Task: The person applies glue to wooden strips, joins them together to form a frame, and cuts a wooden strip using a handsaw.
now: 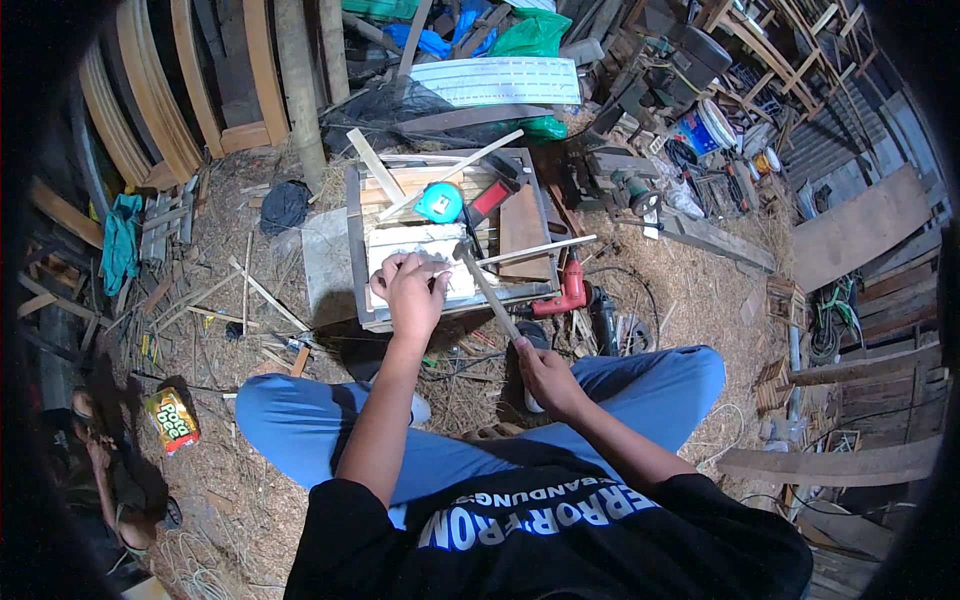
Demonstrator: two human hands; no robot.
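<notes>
My right hand [547,375] is wrapped round the lower handle of a hammer [492,298]. The hammer's head rests or hovers over a white slab [415,240] on a low wooden work box [355,235]. Over the slab's near part is my left hand [408,295], its fingers pinched together close to the hammer head. What they hold, if anything, is too small to name. A round turquoise tape measure [440,202] lies just beyond the slab, with a red and black tool [490,203] at its right. Thin wood strips [375,165] cross the box's top.
A red power drill [565,292] lies right of the box, its cable on the sawdust-covered floor. A yellow snack bag [172,420] is at the left, near another person [110,460]. Wood frames [150,95] lean at the far left; planks [830,465] line the right.
</notes>
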